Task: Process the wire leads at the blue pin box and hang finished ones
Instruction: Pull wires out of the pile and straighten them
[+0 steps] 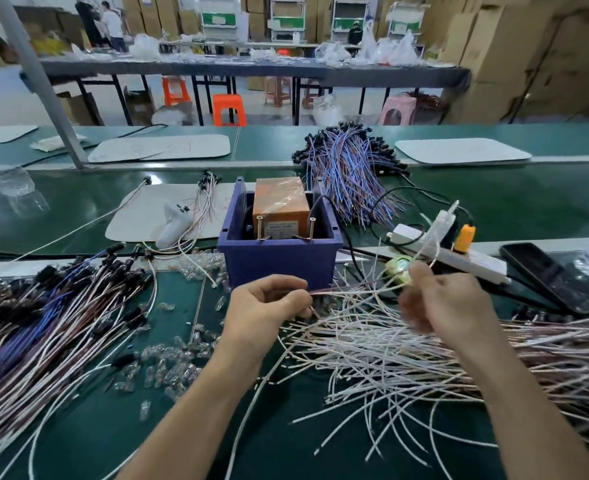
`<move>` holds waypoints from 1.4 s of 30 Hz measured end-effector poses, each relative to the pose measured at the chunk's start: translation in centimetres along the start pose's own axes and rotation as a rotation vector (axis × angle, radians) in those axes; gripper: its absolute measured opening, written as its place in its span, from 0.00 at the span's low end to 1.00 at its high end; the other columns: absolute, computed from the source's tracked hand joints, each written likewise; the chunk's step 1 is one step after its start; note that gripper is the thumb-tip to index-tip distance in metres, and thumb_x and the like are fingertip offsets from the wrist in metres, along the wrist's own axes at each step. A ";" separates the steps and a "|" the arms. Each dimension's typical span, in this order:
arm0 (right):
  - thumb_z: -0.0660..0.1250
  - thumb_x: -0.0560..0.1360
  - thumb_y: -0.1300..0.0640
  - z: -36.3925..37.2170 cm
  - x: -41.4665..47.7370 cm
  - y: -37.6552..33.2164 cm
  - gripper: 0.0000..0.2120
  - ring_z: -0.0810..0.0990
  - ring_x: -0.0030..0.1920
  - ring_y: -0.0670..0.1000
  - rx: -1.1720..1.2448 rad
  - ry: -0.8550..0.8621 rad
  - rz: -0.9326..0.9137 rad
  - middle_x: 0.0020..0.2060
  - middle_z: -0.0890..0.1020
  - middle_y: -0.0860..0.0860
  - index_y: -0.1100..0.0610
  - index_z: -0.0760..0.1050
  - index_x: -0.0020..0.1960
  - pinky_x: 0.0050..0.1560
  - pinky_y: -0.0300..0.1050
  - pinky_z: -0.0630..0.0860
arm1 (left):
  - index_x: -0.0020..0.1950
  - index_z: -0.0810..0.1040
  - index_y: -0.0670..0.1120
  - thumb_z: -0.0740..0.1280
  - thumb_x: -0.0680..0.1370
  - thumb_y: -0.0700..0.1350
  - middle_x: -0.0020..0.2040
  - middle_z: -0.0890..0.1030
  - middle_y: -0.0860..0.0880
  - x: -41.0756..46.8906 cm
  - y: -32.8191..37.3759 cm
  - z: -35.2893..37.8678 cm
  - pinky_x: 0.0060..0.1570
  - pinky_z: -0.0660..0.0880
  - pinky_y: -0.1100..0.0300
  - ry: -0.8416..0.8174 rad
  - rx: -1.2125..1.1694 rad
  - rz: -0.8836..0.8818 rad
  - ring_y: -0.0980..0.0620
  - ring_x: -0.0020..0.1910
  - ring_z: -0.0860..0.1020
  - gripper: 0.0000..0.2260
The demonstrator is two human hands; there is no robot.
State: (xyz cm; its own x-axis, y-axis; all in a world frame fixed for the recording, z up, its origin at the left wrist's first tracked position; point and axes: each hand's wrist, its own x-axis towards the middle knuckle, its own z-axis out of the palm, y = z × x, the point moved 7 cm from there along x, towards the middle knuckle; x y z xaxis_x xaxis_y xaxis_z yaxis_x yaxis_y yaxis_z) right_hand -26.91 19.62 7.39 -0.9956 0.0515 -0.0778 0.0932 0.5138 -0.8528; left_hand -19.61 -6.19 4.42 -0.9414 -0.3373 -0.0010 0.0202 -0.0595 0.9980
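The blue pin box (279, 259) stands mid-table with an orange block (281, 206) inside and two upright pins (260, 227) at its front rim. Just in front of it, my left hand (269, 306) pinches the end of a thin wire lead (341, 290). My right hand (449, 303), blurred, grips white leads that rise up to the right. A loose pile of white wire leads (407, 348) spreads under and right of both hands. Leads with black ends (43, 306) lie in a heap at the left.
Small clear bulbs (168, 365) are scattered left of my left arm. Behind the box lies a bundle of blue and purple leads (348, 168). A white power strip (459, 254) with an orange plug, a black phone (556, 278) and a white handheld tool (173, 223) sit nearby.
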 end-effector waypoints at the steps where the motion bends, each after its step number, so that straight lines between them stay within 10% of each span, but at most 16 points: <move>1: 0.60 0.81 0.36 -0.4 -0.6 -0.2 0.30 0.84 0.33 0.55 -0.283 0.067 -0.039 0.27 0.83 0.51 0.57 0.84 0.36 0.42 0.49 0.80 | 0.43 0.88 0.51 0.76 0.75 0.36 0.37 0.87 0.43 0.0 -0.1 0.0 0.42 0.81 0.61 0.005 0.078 0.026 0.49 0.35 0.85 0.10; 4: 0.70 0.76 0.42 0.0 -3.1 -3.4 0.18 0.79 0.29 0.43 -0.332 0.236 -0.348 0.25 0.80 0.43 0.52 0.82 0.33 0.28 0.32 0.70 | 0.40 0.88 0.51 0.75 0.76 0.41 0.33 0.85 0.46 -0.4 0.0 0.7 0.35 0.80 0.59 -0.008 0.222 0.107 0.49 0.29 0.82 0.06; 6: 0.75 0.73 0.54 2.7 -4.3 -5.3 0.02 0.82 0.39 0.34 -0.072 0.063 -0.470 0.37 0.84 0.35 0.47 0.84 0.45 0.38 0.25 0.73 | 0.41 0.88 0.49 0.74 0.78 0.42 0.31 0.83 0.45 -0.6 0.1 1.0 0.29 0.77 0.59 0.013 0.114 0.121 0.49 0.26 0.78 0.06; 10: 0.69 0.73 0.64 9.5 -5.8 -6.7 0.31 0.82 0.54 0.36 -0.046 -0.393 -0.551 0.53 0.85 0.36 0.41 0.71 0.71 0.56 0.30 0.76 | 0.40 0.86 0.47 0.71 0.82 0.47 0.28 0.81 0.45 -1.1 0.4 0.6 0.19 0.68 0.62 0.087 0.034 0.156 0.51 0.19 0.72 0.11; 18: 0.71 0.75 0.55 11.6 -5.8 -4.0 0.05 0.76 0.28 0.42 0.133 -0.345 -0.521 0.30 0.82 0.43 0.46 0.84 0.47 0.31 0.33 0.70 | 0.31 0.78 0.52 0.70 0.81 0.54 0.25 0.75 0.56 -0.5 0.2 -0.9 0.30 0.69 0.64 0.158 0.310 0.255 0.60 0.26 0.70 0.19; 21: 0.69 0.75 0.53 10.8 -4.9 -3.1 0.07 0.80 0.32 0.45 0.252 -0.379 -0.446 0.32 0.84 0.44 0.46 0.85 0.48 0.35 0.42 0.76 | 0.33 0.79 0.51 0.66 0.79 0.61 0.26 0.75 0.55 -0.8 -0.2 -0.2 0.30 0.69 0.59 0.107 0.318 0.249 0.58 0.27 0.70 0.19; 27: 0.66 0.76 0.54 11.4 -4.2 -2.4 0.16 0.60 0.28 0.54 0.453 -0.545 -0.323 0.26 0.64 0.54 0.68 0.80 0.45 0.31 0.52 0.56 | 0.26 0.75 0.48 0.64 0.81 0.56 0.24 0.68 0.57 -0.6 -0.9 1.0 0.28 0.64 0.62 0.016 0.143 0.169 0.57 0.26 0.65 0.24; 35: 0.67 0.78 0.58 10.9 -4.6 -3.1 0.09 0.63 0.25 0.46 0.539 -0.513 -0.415 0.23 0.69 0.47 0.57 0.86 0.44 0.26 0.36 0.61 | 0.27 0.79 0.49 0.62 0.85 0.44 0.25 0.75 0.53 -0.4 -2.0 2.3 0.30 0.71 0.65 -0.064 -0.150 -0.022 0.58 0.26 0.72 0.26; 42: 0.68 0.77 0.53 11.1 -4.3 -3.5 0.09 0.62 0.28 0.51 0.443 -0.562 -0.443 0.27 0.68 0.55 0.52 0.87 0.45 0.29 0.41 0.61 | 0.25 0.77 0.57 0.64 0.81 0.49 0.21 0.69 0.60 -0.8 1.6 0.4 0.26 0.62 0.73 0.052 0.370 0.351 0.62 0.22 0.67 0.22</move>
State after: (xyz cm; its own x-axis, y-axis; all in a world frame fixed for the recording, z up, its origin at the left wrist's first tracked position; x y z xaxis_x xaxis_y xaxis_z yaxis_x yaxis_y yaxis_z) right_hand -23.04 8.08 5.00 -0.8048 -0.5698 0.1659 -0.1999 -0.0030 -0.9798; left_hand -18.93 -5.62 6.01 -0.8810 -0.3243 0.3446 0.2027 0.3993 0.8941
